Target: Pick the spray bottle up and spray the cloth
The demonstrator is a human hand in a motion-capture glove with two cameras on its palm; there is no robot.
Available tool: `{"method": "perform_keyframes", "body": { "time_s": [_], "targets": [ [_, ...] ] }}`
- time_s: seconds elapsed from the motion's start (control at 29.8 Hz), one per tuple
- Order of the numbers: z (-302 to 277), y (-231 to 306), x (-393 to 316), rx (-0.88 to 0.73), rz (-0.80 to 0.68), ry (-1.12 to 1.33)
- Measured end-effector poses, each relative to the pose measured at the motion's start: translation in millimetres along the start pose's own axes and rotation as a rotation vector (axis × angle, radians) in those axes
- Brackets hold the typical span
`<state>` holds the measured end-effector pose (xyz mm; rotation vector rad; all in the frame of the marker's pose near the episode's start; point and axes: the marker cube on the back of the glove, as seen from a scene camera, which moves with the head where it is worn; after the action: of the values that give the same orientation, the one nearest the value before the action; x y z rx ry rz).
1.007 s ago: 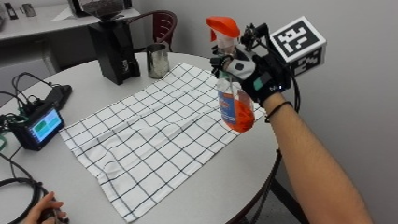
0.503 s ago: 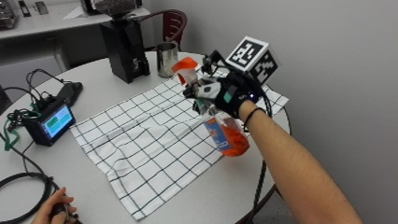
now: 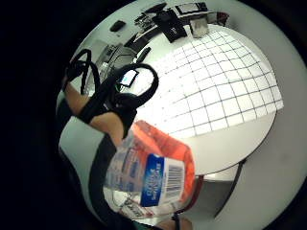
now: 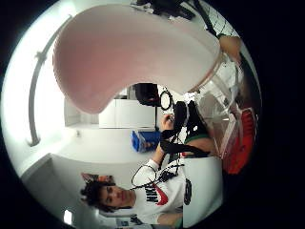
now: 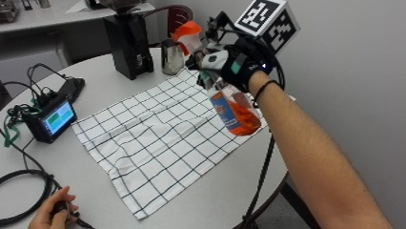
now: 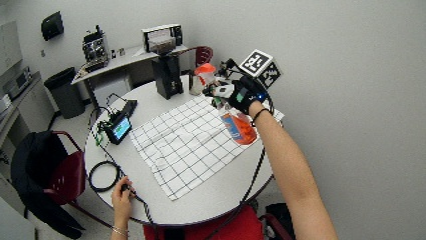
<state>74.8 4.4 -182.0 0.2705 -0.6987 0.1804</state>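
Black-gloved right hand (image 5: 231,64), grip curled round spray bottle (image 5: 228,102), above cloth (image 5: 158,138)

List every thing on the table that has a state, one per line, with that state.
spray bottle: lifted, tilted, nozzle toward the cloth.
right hand: grips the bottle's neck.
cloth: spread flat on the table, slightly wrinkled.
small screen: lit.
metal cup: upright.

A black "NIKE" wordmark above a red swoosh stands on the person's white T-shirt (image 4: 159,200). The clear plastic spray bottle's blue-and-white label (image 3: 160,184) carries a barcode, its small print unreadable.
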Motion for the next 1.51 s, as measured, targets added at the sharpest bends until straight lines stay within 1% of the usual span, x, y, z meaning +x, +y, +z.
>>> {"method": "perform_keyframes", "body": {
  "time_s": [0.07, 0.17, 0.23, 0.3, 0.44, 0.54, 0.64, 0.77, 0.87, 0.94, 1.07, 1.14, 1.24, 1.38, 1.44, 1.51],
  "targets": [
    [12.5, 5.4, 8.7, -0.039, 0.050, 0.032],
    [37.6, 7.6, 49.1, -0.099, 0.158, 0.078],
    [38.7, 9.8, 65.0, -0.107, 0.193, 0.082],
    [27.4, 12.7, 61.7, -0.094, 0.188, 0.062],
    [-7.8, 12.5, 24.8, -0.031, 0.111, 0.042],
    [-14.8, 13.0, 1.5, -0.006, 0.074, 0.064],
    [6.0, 14.1, 4.6, -0.046, 0.098, 0.086],
    [44.2, 17.3, 58.5, -0.128, 0.199, 0.084],
    [53.3, 20.5, 84.4, -0.145, 0.238, 0.085],
    [45.2, 19.1, 77.9, -0.129, 0.225, 0.079],
    [13.9, 15.0, 29.6, -0.067, 0.145, 0.073],
    [10.3, 14.3, 15.5, -0.056, 0.124, 0.078],
    [23.1, 14.8, 20.9, -0.080, 0.143, 0.085],
    [56.3, 21.8, 58.9, -0.127, 0.198, 0.076],
    [72.2, 27.8, 66.3, -0.116, 0.187, 0.033],
    [81.9, 31.0, 54.1, -0.070, 0.133, -0.017]
  ]
}}
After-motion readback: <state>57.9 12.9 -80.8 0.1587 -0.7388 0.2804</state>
